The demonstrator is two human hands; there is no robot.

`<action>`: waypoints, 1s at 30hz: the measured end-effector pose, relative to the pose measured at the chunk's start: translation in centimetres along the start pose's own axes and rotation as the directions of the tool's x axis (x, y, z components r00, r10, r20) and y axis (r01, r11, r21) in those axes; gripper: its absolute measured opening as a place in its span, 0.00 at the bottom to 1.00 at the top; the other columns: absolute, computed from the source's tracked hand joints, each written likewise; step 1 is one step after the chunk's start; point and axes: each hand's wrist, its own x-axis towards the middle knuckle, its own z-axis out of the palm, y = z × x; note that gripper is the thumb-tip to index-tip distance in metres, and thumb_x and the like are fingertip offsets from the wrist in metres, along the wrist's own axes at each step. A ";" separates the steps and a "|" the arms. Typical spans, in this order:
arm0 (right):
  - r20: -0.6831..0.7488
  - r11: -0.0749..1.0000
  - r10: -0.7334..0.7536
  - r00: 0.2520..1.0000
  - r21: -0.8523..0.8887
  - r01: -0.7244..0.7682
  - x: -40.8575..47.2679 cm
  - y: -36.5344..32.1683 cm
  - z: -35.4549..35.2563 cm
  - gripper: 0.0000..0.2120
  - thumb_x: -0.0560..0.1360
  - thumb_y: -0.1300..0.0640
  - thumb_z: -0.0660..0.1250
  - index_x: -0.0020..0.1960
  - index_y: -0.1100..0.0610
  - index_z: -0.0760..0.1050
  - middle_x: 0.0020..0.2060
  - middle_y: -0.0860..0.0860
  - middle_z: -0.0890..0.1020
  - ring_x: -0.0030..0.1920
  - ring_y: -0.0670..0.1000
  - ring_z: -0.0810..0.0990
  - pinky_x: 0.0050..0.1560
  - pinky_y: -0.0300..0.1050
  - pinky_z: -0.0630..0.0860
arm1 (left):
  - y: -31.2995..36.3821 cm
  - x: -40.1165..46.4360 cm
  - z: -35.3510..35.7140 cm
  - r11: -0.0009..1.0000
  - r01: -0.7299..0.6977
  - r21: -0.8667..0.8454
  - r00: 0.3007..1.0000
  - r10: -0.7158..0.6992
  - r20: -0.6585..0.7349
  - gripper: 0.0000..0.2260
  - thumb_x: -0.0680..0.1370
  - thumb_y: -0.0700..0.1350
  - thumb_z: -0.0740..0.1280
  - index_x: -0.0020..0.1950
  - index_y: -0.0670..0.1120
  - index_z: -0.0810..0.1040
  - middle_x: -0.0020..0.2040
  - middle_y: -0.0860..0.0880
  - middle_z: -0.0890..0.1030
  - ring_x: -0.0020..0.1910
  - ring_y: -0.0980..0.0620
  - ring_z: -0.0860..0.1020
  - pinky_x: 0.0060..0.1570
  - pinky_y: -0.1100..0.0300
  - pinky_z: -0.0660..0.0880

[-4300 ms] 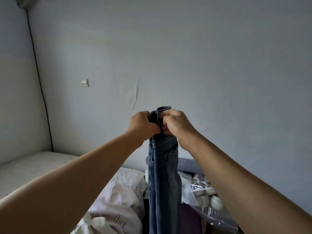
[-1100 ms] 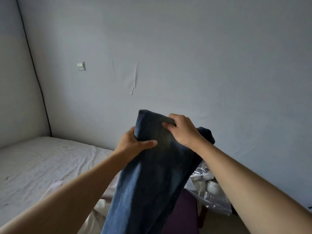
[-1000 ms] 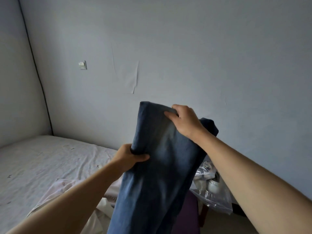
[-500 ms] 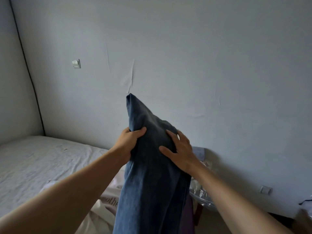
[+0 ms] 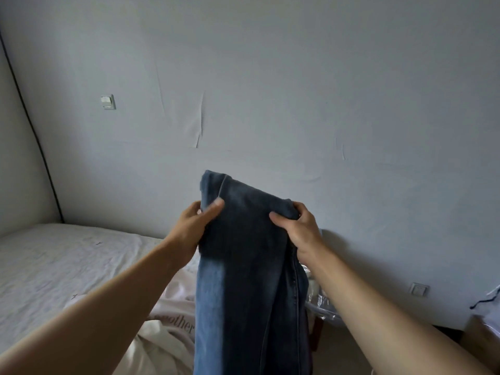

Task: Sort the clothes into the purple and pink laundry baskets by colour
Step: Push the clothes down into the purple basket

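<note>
Bare grey wall (image 5: pixel 270 77) behind: left hand (image 5: pixel 193 226) and right hand (image 5: pixel 297 228) pinch folded blue denim jeans (image 5: pixel 243 266); no basket visible, so the dangling legs could snag.

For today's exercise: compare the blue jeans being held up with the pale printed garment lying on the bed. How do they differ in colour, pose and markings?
The blue jeans are dark denim; the pale garment is off-white, faintly pink.
The jeans hang in the air, gripped near the top by the left hand and right hand; the pale garment lies crumpled on the bed, untouched.
The jeans show seams only; the pale garment carries printed lettering.
Both are soft clothing.
</note>
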 end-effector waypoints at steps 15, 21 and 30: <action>0.283 0.848 0.038 0.958 -0.516 0.119 -0.5 1.5 -2.8 0.31 0.61 0.71 0.77 0.57 0.47 0.75 0.52 0.52 0.78 0.51 0.50 0.77 0.44 0.36 0.74 | -2.5 1.4 0.5 0.983 0.177 0.048 0.930 -0.151 -0.336 0.23 0.75 0.43 0.71 0.67 0.48 0.66 0.59 0.41 0.72 0.56 0.44 0.73 0.56 0.50 0.74; 0.217 0.909 0.209 0.953 -0.402 -0.108 0.1 1.5 -3.6 0.22 0.65 0.67 0.76 0.55 0.50 0.77 0.53 0.54 0.81 0.53 0.53 0.80 0.54 0.48 0.79 | -1.8 0.0 -1.2 0.959 -0.015 0.282 0.989 -0.027 0.144 0.30 0.67 0.36 0.76 0.65 0.54 0.73 0.63 0.45 0.74 0.57 0.48 0.75 0.56 0.57 0.73; 0.144 0.818 0.110 0.983 -0.576 -0.007 -1.0 1.4 -3.0 0.12 0.69 0.48 0.74 0.43 0.54 0.77 0.40 0.49 0.81 0.42 0.48 0.80 0.45 0.45 0.77 | -1.1 -0.5 0.7 0.271 -0.127 0.954 0.959 0.278 0.048 0.13 0.69 0.48 0.73 0.52 0.52 0.79 0.46 0.50 0.80 0.52 0.46 0.77 0.41 0.59 0.68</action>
